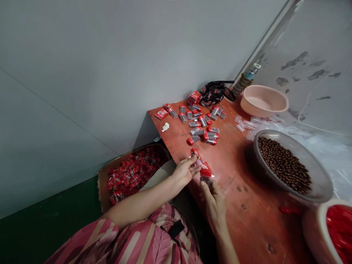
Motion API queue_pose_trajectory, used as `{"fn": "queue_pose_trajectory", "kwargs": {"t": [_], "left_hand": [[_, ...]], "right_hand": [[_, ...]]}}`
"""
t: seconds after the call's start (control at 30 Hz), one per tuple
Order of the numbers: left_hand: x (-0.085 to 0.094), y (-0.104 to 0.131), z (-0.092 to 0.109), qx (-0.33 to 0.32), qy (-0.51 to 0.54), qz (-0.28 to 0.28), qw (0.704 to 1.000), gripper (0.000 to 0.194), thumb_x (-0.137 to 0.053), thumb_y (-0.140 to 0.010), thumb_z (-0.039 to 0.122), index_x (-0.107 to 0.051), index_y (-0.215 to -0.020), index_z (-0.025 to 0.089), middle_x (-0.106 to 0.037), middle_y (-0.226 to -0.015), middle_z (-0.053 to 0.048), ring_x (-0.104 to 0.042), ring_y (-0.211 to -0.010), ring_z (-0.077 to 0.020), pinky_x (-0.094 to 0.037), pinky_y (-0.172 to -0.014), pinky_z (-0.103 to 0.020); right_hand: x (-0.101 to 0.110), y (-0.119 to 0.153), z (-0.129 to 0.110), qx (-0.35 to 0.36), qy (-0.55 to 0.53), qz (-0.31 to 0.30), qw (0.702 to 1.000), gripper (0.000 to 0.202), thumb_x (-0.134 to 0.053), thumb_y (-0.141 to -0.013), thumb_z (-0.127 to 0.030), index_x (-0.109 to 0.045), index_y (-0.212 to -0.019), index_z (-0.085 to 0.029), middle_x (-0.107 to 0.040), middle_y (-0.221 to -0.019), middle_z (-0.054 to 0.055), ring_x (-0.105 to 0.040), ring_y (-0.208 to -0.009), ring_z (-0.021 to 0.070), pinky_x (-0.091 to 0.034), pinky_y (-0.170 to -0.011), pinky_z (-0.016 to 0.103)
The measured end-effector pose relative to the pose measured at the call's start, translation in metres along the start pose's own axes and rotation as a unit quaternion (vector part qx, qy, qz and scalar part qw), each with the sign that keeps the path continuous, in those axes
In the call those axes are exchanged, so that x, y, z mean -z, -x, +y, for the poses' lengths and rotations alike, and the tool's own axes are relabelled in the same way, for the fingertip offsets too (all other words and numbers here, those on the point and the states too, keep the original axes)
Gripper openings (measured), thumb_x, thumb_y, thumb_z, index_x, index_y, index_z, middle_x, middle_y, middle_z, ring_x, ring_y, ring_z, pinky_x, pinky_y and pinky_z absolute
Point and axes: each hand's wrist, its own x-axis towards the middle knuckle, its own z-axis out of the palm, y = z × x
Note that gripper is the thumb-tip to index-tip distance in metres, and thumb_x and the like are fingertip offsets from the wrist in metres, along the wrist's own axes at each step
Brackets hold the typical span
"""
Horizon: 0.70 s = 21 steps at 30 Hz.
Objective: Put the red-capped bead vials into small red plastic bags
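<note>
Bowl (321,181): held brown balls (283,165)
Box (102,189): held red packets (132,174), left of bowl
Left hand (185,171): pinched wrapper (194,151)
Right hand (215,200): pinched red-capped tube (205,173)

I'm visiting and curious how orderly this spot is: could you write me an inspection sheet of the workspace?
Surface: red table, dark marks
Work items: loose cluster of capped tubes; grey bowl of brown balls; tub of red pieces
Clutter: patterned bag, flask, white scrap
Hands: left hand pinches a printed packet; right hand holds a red-topped tube
Cables: thin pale line at the right wall, possibly a cord
Surroundings: cardboard box of red packets beside the table
</note>
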Motion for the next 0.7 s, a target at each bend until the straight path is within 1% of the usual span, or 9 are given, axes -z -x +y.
{"fn": "queue_pose_trajectory", "kwargs": {"t": [0.1,0.2,0.37,0.53,0.7], "left_hand": [[-0.003,0.003,-0.005,0.004,0.003,-0.015,1.000,0.010,-0.068,-0.069,0.013,-0.059,-0.072,0.010,-0.063,-0.064,-0.004,-0.061,-0.055,-0.0114,-0.050,-0.055,-0.021],[-0.005,0.006,-0.008,0.000,0.010,-0.023,1.000,0.011,-0.069,-0.068,0.012,-0.059,-0.072,0.010,-0.063,-0.063,-0.003,-0.060,-0.054,-0.0107,-0.050,-0.054,-0.021],[-0.005,0.007,-0.010,0.004,-0.013,-0.007,1.000,0.012,-0.068,-0.070,0.017,-0.058,-0.072,0.010,-0.063,-0.063,-0.004,-0.060,-0.052,-0.0112,-0.050,-0.052,-0.021],[-0.006,0.008,-0.015,0.012,0.005,-0.056,0.998,0.011,-0.068,-0.070,0.016,-0.058,-0.073,0.010,-0.064,-0.066,-0.004,-0.061,-0.057,-0.0113,-0.051,-0.060,-0.022],[-0.004,0.007,-0.017,0.008,-0.022,-0.082,0.996,0.015,-0.070,-0.069,0.019,-0.059,-0.073,0.009,-0.063,-0.064,-0.004,-0.060,-0.055,-0.0115,-0.050,-0.056,-0.021]], "right_hand": [[-0.006,-0.002,-0.002,-0.004,-0.003,0.013,1.000,0.028,-0.054,-0.078,-0.043,-0.060,-0.089,-0.017,-0.054,-0.054,-0.003,-0.051,-0.045,0.0134,-0.040,-0.044,0.024],[-0.005,-0.003,-0.003,-0.002,-0.006,0.023,1.000,0.027,-0.054,-0.078,-0.043,-0.060,-0.086,-0.017,-0.054,-0.054,-0.003,-0.050,-0.045,0.0132,-0.040,-0.045,0.023],[-0.004,0.001,-0.005,-0.004,-0.032,0.056,0.998,0.027,-0.057,-0.076,-0.043,-0.060,-0.082,-0.017,-0.055,-0.057,-0.002,-0.049,-0.046,0.0128,-0.038,-0.044,0.023],[-0.006,0.000,0.000,-0.026,-0.065,0.034,0.997,0.028,-0.057,-0.075,-0.044,-0.060,-0.083,-0.018,-0.053,-0.055,-0.004,-0.049,-0.045,0.0124,-0.040,-0.044,0.023],[-0.006,-0.001,0.002,-0.013,-0.081,0.033,0.996,0.025,-0.058,-0.075,-0.041,-0.060,-0.085,-0.018,-0.053,-0.057,-0.004,-0.050,-0.046,0.0121,-0.041,-0.043,0.022]]}}
